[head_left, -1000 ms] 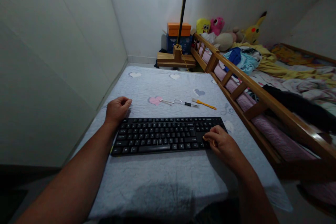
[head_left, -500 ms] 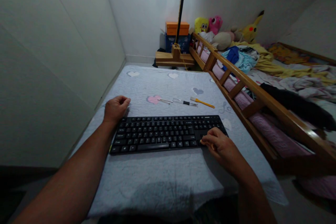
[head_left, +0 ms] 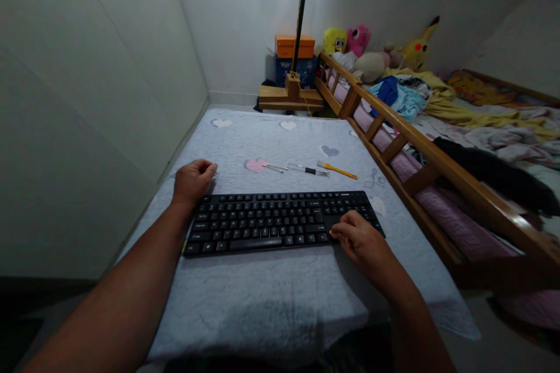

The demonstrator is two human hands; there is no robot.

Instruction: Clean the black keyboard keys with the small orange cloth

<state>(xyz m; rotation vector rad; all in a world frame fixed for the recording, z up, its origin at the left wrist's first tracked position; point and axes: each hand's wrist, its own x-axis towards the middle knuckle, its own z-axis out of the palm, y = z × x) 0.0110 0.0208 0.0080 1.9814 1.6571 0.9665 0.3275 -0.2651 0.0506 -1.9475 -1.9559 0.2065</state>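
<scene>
A black full-size keyboard (head_left: 262,224) lies flat on the quilted cloth in front of me. My left hand (head_left: 195,179) rests by its far left corner, fingers curled closed with nothing seen in them. Over the near right part of the keyboard, my right hand (head_left: 356,236) is closed in a pinch. A small pale yellow tip shows at its fingertips, touching or just above the keys; what it belongs to is hidden. Beyond the keyboard lie thin cotton swabs (head_left: 275,168), a wire keycap puller with a black grip (head_left: 310,171) and a yellow-handled brush (head_left: 341,171).
The pale cloth with heart prints (head_left: 262,297) covers the surface. A wooden bed rail (head_left: 420,145) runs along the right, with bedding and plush toys behind it. On the left stands a white wall (head_left: 109,99). A wooden stand (head_left: 291,96) with boxes is at the back.
My right hand has shifted slightly left over the keyboard, still pinched. My left hand, the keyboard and the tools have stayed in place.
</scene>
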